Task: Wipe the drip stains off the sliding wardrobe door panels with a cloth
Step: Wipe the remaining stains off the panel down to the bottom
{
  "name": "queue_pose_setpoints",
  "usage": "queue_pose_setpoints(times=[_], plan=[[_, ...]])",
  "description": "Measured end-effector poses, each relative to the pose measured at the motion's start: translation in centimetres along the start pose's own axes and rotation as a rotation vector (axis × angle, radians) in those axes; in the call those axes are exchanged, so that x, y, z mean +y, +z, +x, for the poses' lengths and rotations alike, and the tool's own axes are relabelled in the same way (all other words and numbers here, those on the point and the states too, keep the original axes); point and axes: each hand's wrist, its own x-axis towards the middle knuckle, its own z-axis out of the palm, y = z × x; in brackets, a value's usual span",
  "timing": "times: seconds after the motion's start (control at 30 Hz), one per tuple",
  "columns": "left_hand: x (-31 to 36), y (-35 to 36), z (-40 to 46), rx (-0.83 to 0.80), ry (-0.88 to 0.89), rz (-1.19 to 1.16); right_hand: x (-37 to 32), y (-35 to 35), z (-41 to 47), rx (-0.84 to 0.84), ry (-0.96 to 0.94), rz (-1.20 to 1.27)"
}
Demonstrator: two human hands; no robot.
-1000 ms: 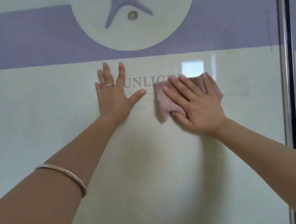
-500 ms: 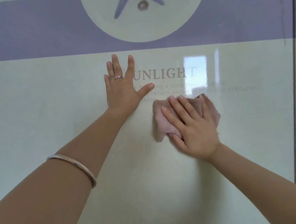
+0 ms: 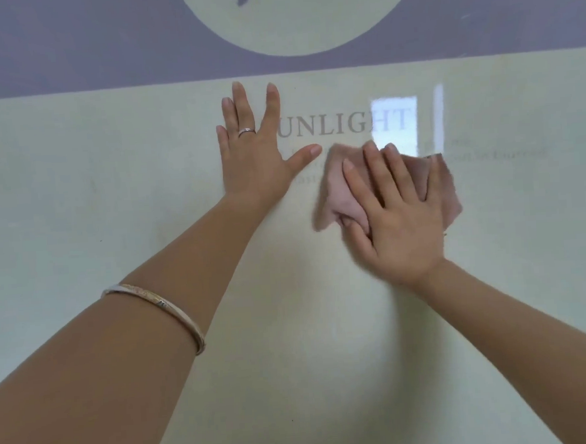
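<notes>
Fingers (image 3: 377, 172) of the right hand (image 3: 398, 229) lie straight and spread, pressing a pink cloth (image 3: 343, 201) flat on the wardrobe door panel (image 3: 291, 325), just under the printed word. Beside it, the left hand (image 3: 253, 159) rests open-palmed on the panel, fingers splayed, thumb nearly touching the cloth.

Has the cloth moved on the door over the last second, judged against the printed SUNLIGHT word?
Yes. The cloth under the right hand dropped from covering the word's end letters to just below it, and slid slightly leftward.
</notes>
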Motion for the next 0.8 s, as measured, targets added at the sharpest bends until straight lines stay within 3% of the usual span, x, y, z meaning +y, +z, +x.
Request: queue_pose_setpoints(times=[0.03,0.13,0.17,0.23,0.33,0.4,0.43,0.47,0.57,0.63,0.7,0.8], plan=[[-0.1,0.0,0.1,0.006,0.002,0.002,-1.5,0.5,-0.7,-0.027,-0.07,0.035],[-0.4,0.0,-0.1,0.015,0.002,0.007,-2.0,0.3,-3.9,-0.248,-0.653,0.174],[-0.4,0.0,0.0,0.017,0.004,0.007,-0.3,-0.3,-4.0,-0.283,-0.745,0.195],[-0.3,-0.1,-0.1,0.011,0.003,0.004,3.0,-1.3,-3.0,-0.241,-0.668,0.13],[-0.2,-0.1,-0.1,0.015,-0.001,-0.014,6.4,-1.5,0.9,-0.077,-0.21,-0.031],[-0.2,0.0,-0.1,0.015,0.0,-0.018,4.6,-0.7,2.8,0.024,0.12,-0.036],[-0.1,0.0,0.0,0.014,0.0,-0.014,2.9,-0.2,3.0,0.05,0.185,-0.026],[-0.1,0.2,-0.1,0.014,-0.004,-0.008,1.3,0.1,2.3,0.045,0.122,-0.009],[-0.2,0.0,-0.1,0.016,-0.003,-0.009,-0.8,-0.4,-2.9,-0.167,-0.5,0.087],[-0.2,-0.2,-0.1,0.013,-0.002,-0.014,1.2,-1.4,-4.9,-0.256,-0.657,0.146],[-0.1,-0.3,-0.1,0.006,-0.002,-0.014,3.7,-1.6,-4.7,-0.207,-0.547,0.105],[0.0,-0.2,-0.1,0.007,-0.008,-0.01,5.0,-1.7,-1.5,-0.074,-0.159,0.012]])
